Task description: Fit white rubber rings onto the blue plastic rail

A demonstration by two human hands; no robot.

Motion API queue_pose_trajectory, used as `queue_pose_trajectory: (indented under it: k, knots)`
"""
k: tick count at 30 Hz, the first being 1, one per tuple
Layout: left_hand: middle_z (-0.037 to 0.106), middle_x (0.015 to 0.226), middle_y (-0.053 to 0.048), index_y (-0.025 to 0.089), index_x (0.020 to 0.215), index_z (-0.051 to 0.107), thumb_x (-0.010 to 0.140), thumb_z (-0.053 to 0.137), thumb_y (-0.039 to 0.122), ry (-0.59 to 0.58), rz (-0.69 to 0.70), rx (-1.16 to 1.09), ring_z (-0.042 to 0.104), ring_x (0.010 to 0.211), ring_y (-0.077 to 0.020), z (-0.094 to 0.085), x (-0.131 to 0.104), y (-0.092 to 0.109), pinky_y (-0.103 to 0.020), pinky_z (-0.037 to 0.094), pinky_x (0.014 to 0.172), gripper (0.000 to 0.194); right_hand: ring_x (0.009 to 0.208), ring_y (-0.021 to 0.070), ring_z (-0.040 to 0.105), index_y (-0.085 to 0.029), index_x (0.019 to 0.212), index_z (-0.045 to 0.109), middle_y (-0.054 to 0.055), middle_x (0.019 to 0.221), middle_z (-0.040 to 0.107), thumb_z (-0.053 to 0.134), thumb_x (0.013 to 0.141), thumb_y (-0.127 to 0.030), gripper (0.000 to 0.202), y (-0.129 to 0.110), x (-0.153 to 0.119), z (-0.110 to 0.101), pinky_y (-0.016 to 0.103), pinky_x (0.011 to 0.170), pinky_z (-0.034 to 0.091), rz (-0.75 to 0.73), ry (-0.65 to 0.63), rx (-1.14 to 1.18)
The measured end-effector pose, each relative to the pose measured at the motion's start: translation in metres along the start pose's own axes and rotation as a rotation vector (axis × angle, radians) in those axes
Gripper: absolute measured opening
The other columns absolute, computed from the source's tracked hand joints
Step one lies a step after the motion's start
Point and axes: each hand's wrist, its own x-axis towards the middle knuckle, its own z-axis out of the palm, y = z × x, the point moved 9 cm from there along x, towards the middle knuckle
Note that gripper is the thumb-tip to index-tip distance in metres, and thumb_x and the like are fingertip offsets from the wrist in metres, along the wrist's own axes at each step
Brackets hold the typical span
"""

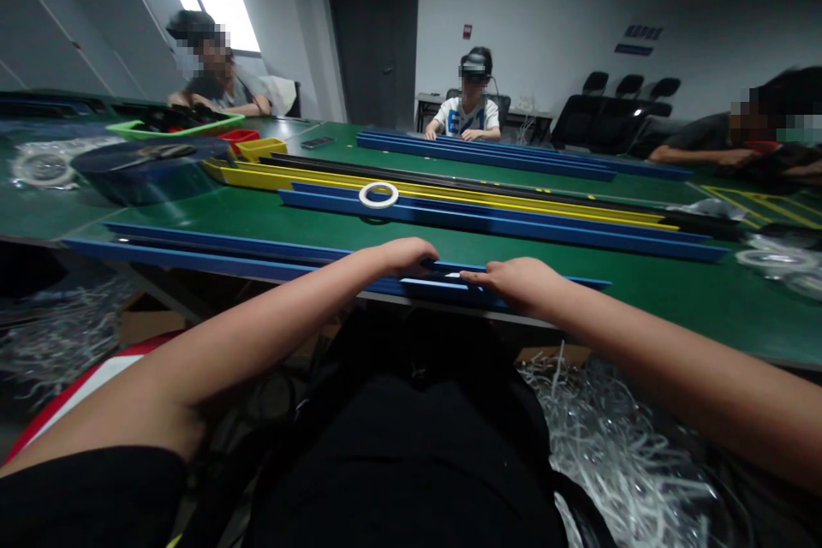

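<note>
The table [668, 295] bears a tray [138, 132] of dark items [186, 116]; fingers [476, 276] touch a rail [193, 259].

A blue E [456, 119] shows on a white shirt [473, 114], while the wall signs [644, 32] are too blurred to read.

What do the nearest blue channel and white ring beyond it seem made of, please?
The blue channel is possibly satin painted metal or rigid plastic: straight edges, even colour. The white ring is perhaps smooth plastic or wound tape, its surface pale and even.
</note>
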Motion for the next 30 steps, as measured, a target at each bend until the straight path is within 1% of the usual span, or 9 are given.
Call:
queue_pose_trajectory:
  k: [2, 4, 8, 11, 14, 17, 21, 26, 30]
  knots:
    - [0.071, 0.089, -0.004, 0.02, 0.091, 0.071, 0.077, 0.062, 0.029, 0.001, -0.036, -0.014, 0.061, 0.077, -0.0151, -0.003, -0.012, -0.011, -0.022, 0.04, 0.066, 0.019, 0.069, 0.0169, 0.061, -0.039, 0.148, 0.035, 0.005, 0.095, 0.066, 0.053, 0.083, -0.017, 0.071, 0.002, -0.003, -0.009, 0.025, 0.055, 0.03, -0.038, 0.044, -0.009]
    - [0.072, 0.092, -0.003, 0.021, 0.095, 0.071, 0.076, 0.063, 0.028, 0.004, -0.079, -0.032, 0.062, 0.081, -0.0147, -0.005, -0.02, -0.02, -0.02, 0.041, 0.069, 0.022, 0.067, 0.0154, 0.058, -0.036, 0.147, 0.038, 0.005, 0.092, 0.065, 0.05, 0.084, -0.016, 0.068, 0.005, -0.009, -0.015, 0.026, 0.055, 0.028, -0.094, 0.074, -0.022]
    - [0.072, 0.096, -0.002, 0.021, 0.101, 0.071, 0.076, 0.063, 0.03, -0.013, -0.123, -0.06, 0.062, 0.084, -0.0153, -0.003, -0.021, -0.027, -0.02, 0.041, 0.069, 0.028, 0.065, 0.0149, 0.054, -0.032, 0.147, 0.04, 0.006, 0.089, 0.063, 0.041, 0.09, -0.016, 0.059, 0.017, -0.023, -0.014, 0.028, 0.054, 0.024, -0.17, 0.098, -0.082]
    - [0.072, 0.098, -0.003, 0.021, 0.104, 0.071, 0.075, 0.062, 0.03, -0.013, -0.126, -0.072, 0.063, 0.084, -0.0159, -0.002, -0.019, -0.027, -0.021, 0.042, 0.069, 0.032, 0.063, 0.0146, 0.054, -0.032, 0.145, 0.043, 0.006, 0.087, 0.064, 0.038, 0.093, -0.017, 0.055, 0.024, -0.024, -0.001, 0.028, 0.052, 0.023, -0.145, 0.066, -0.103]
    - [0.072, 0.094, -0.001, 0.022, 0.103, 0.072, 0.074, 0.061, 0.03, -0.018, -0.154, -0.073, 0.062, 0.08, -0.0156, -0.002, -0.019, -0.028, -0.021, 0.041, 0.066, 0.032, 0.06, 0.0143, 0.056, -0.033, 0.143, 0.046, 0.005, 0.086, 0.066, 0.041, 0.091, -0.016, 0.055, 0.026, -0.019, 0.015, 0.027, 0.052, 0.026, -0.092, 0.018, -0.068]
    - [0.073, 0.094, -0.001, 0.022, 0.103, 0.072, 0.073, 0.062, 0.031, -0.024, -0.187, -0.072, 0.063, 0.081, -0.016, -0.002, -0.02, -0.029, -0.021, 0.041, 0.066, 0.033, 0.061, 0.0145, 0.059, -0.031, 0.141, 0.05, 0.005, 0.086, 0.068, 0.043, 0.09, -0.017, 0.053, 0.027, -0.012, 0.025, 0.026, 0.052, 0.03, -0.054, -0.003, -0.032]
    - [0.073, 0.103, -0.002, 0.023, 0.111, 0.07, 0.073, 0.063, 0.034, -0.018, -0.221, -0.071, 0.064, 0.087, -0.0171, -0.001, -0.021, -0.033, -0.022, 0.043, 0.07, 0.04, 0.064, 0.0153, 0.062, -0.031, 0.139, 0.053, 0.006, 0.084, 0.069, 0.043, 0.09, -0.018, 0.052, 0.026, -0.003, 0.03, 0.025, 0.053, 0.03, -0.047, -0.028, -0.04]
    - [0.073, 0.104, -0.003, 0.023, 0.111, 0.07, 0.073, 0.063, 0.034, -0.013, -0.219, -0.047, 0.065, 0.088, -0.0179, 0.0, -0.021, -0.034, -0.022, 0.043, 0.069, 0.041, 0.067, 0.0189, 0.066, -0.032, 0.134, 0.058, 0.007, 0.085, 0.07, 0.042, 0.091, -0.017, 0.049, 0.023, 0.002, 0.031, 0.026, 0.053, 0.032, -0.03, -0.053, -0.093]
    - [0.073, 0.105, -0.003, 0.023, 0.112, 0.07, 0.073, 0.062, 0.036, -0.013, -0.217, -0.026, 0.065, 0.089, -0.0186, 0.0, -0.021, -0.034, -0.022, 0.043, 0.069, 0.041, 0.069, 0.0212, 0.068, -0.031, 0.132, 0.06, 0.008, 0.088, 0.071, 0.043, 0.089, -0.015, 0.049, 0.018, 0.004, 0.029, 0.026, 0.053, 0.034, 0.0, -0.078, -0.117]
